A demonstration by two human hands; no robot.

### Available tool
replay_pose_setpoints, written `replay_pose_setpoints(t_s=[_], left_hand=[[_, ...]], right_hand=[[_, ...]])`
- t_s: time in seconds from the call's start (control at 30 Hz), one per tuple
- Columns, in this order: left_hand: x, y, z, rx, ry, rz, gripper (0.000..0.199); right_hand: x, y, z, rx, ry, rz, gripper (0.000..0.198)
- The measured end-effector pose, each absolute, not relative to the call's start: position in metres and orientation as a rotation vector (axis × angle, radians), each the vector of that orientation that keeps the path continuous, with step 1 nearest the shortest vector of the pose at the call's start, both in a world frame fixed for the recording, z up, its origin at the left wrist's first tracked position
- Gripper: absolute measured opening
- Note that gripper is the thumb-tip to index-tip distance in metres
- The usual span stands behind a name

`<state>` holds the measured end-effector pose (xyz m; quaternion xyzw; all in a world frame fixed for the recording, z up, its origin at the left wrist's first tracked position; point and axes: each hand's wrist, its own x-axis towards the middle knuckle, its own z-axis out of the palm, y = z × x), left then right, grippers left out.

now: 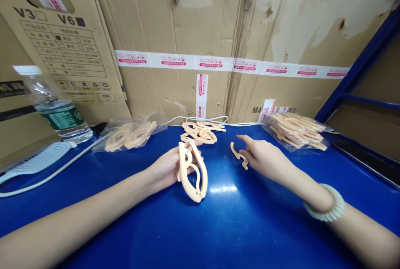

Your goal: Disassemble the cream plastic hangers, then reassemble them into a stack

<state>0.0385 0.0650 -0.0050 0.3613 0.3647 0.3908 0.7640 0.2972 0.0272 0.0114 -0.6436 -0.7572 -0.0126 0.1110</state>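
Observation:
My left hand (167, 169) is closed around a peach-coloured plastic folding hanger (203, 177), its arms folded into a pointed loop with curved inner parts. The hanger is held up over the blue table, narrow end toward me. To the right, a small curved plastic hook piece (239, 155) is at the thumb side of my right hand (262, 156). That hand's index finger points left, clear of the piece; the thumb and curled fingers are against it, their grip partly hidden. Between and behind my hands lies a loose pile of similar hangers (206, 135).
Clear bags of hanger parts lie at the back left (129, 135) and back right (296, 129). A water bottle (61, 115), a pale hairbrush (40, 160) and a white cable (59, 169) are at left. Cardboard (175, 90) walls the back; a dark flat device (367, 163) lies at right.

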Motion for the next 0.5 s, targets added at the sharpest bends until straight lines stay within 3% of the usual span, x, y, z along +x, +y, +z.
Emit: replay_pose_setpoints(t_s=[0.2, 0.3, 0.5], left_hand=[[0.043, 0.065, -0.008, 0.815, 0.730, 0.866, 0.029], [0.043, 0.065, -0.006, 0.768, 0.736, 0.881, 0.027], [0.043, 0.060, -0.003, 0.783, 0.729, 0.914, 0.052]], right_hand=[[0.256, -0.004, 0.012, -0.864, -2.596, 0.039, 0.035], [0.243, -0.010, 0.005, -0.724, -2.715, 0.042, 0.028], [0.242, -0.004, -0.006, -0.750, -2.655, 0.044, 0.022]])
